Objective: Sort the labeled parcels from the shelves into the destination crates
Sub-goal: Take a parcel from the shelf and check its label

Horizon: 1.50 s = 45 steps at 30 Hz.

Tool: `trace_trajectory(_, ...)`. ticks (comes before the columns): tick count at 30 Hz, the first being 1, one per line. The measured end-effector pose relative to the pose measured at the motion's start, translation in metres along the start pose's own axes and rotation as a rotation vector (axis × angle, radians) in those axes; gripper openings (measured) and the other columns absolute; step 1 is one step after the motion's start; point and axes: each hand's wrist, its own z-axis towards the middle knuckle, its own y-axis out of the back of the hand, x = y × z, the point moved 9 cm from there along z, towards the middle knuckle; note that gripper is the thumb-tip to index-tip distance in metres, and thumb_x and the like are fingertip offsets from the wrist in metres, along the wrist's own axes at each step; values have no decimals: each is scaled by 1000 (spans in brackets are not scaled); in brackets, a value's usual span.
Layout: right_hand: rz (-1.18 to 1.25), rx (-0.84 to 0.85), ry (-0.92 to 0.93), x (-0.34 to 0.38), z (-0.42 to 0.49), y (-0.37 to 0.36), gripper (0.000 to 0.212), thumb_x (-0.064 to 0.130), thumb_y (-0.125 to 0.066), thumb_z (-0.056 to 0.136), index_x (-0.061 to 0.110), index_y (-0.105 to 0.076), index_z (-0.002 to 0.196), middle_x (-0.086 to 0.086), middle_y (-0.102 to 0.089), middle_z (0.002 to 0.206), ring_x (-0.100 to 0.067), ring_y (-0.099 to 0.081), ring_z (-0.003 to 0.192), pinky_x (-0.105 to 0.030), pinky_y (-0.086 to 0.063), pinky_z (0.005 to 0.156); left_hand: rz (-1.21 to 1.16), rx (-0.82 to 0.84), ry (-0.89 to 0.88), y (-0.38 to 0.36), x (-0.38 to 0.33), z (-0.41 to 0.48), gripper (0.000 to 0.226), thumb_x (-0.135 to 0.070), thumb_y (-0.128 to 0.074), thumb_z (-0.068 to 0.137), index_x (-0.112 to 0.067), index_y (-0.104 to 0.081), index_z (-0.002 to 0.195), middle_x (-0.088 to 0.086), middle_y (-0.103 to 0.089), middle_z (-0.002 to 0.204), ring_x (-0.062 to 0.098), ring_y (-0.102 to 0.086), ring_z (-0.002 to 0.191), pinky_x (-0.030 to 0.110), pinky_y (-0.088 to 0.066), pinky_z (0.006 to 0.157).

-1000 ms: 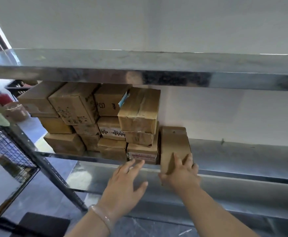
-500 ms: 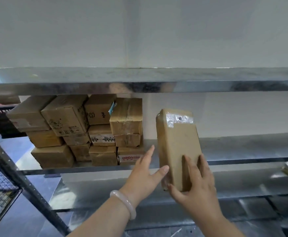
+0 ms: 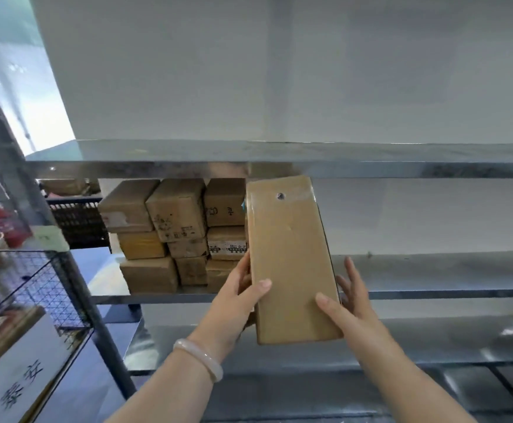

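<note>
A flat brown parcel (image 3: 288, 257) wrapped in clear tape stands upright in front of the metal shelf (image 3: 432, 293), held off it by both hands. My left hand (image 3: 237, 296) grips its left edge, thumb on the front face. Along the right edge sits my right hand (image 3: 345, 309), thumb on the front and fingers behind. No label shows on the side facing me. Behind it, a stack of several brown parcels (image 3: 170, 230) sits on the left part of the same shelf.
A black wire-mesh crate (image 3: 35, 285) with a white sign (image 3: 14, 383) stands at the lower left by the shelf post (image 3: 66, 270). A dark plastic crate (image 3: 78, 221) and a red extinguisher (image 3: 2, 221) sit behind. The upper shelf (image 3: 279, 160) hangs just above the parcel.
The parcel has come off the shelf and been lifted and turned flat toward me. My left hand, free before, has closed on its left edge; the right hand shifted to the right edge.
</note>
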Motion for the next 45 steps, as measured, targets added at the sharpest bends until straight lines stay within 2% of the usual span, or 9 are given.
trace_trajectory(3, 110, 132, -26, 8, -2, -43, 102, 71, -84, 40, 66, -35, 129, 18, -48, 140, -10, -54, 121, -38, -51, 97, 55, -114, -29, 34, -9, -27, 65, -45, -68, 84, -52, -37, 141, -18, -62, 131, 7, -61, 119, 38, -50, 103)
trace_trajectory(7, -311, -37, 146, 29, -12, -93, 100, 62, -78, 61, 67, -11, 136, 23, -31, 141, 0, -35, 121, -38, -44, 102, 313, -277, -59, 78, -22, -59, 99, -60, -70, 76, -51, -7, 151, -17, -36, 146, 9, -43, 131, 38, -40, 111)
trace_trajectory(10, -550, 66, 317, 46, -32, -152, 112, 73, -71, 60, 63, 8, 139, 31, -13, 144, -1, -27, 125, -39, -41, 103, 266, -245, -73, 98, -27, -86, 126, -75, -82, 48, -56, -7, 147, -13, -42, 144, 13, -46, 132, 46, -44, 110)
trace_trajectory(15, -280, 377, 331, 45, -56, -222, 90, 89, -51, 62, 75, 1, 133, 41, -30, 140, 7, -37, 128, -31, -40, 101, -188, -405, -63, 167, -23, -147, 97, -36, -92, 60, -33, -43, 143, 6, -69, 124, 27, -67, 112, 49, -55, 95)
trace_trajectory(20, -34, 643, 188, 47, -75, -281, 97, 93, -62, 46, 78, -15, 129, 23, -19, 154, -4, -27, 140, -34, -35, 111, -451, -434, -31, 201, -17, -203, 63, -32, -80, 76, -13, -55, 131, 21, -69, 120, 38, -67, 109, 53, -56, 90)
trace_trajectory(24, -217, 598, 349, 64, -94, -316, 92, 91, -61, 45, 79, -19, 125, 50, -17, 131, 21, -25, 118, -7, -34, 91, -375, -605, -62, 240, -19, -240, 54, -35, -68, 77, -22, -59, 128, 13, -72, 117, 35, -68, 109, 57, -52, 96)
trace_trajectory(31, -559, 489, 669, 79, -122, -356, 121, 82, -66, 50, 53, 9, 140, 22, -13, 149, 0, -22, 131, -30, -32, 108, -195, -682, -125, 279, -24, -284, 87, -44, -92, 65, -40, -47, 140, 10, -68, 125, 30, -66, 116, 54, -54, 91)
trace_trajectory(35, -717, 540, 825, 82, -139, -381, 108, 92, -42, 56, 60, 23, 136, 30, 24, 150, -10, 11, 146, -38, -7, 119, -209, -767, -162, 292, -25, -300, 100, -38, -99, 50, -43, -48, 136, 10, -71, 118, 32, -69, 108, 48, -58, 83)
trace_trajectory(45, -730, 567, 848, 96, -154, -414, 97, 85, -48, 58, 64, 1, 139, 12, 9, 159, -18, -1, 145, -43, -19, 118, -114, -890, -267, 309, -55, -340, 84, -24, -88, 71, -42, -43, 141, 6, -73, 113, 27, -72, 102, 34, -60, 72)
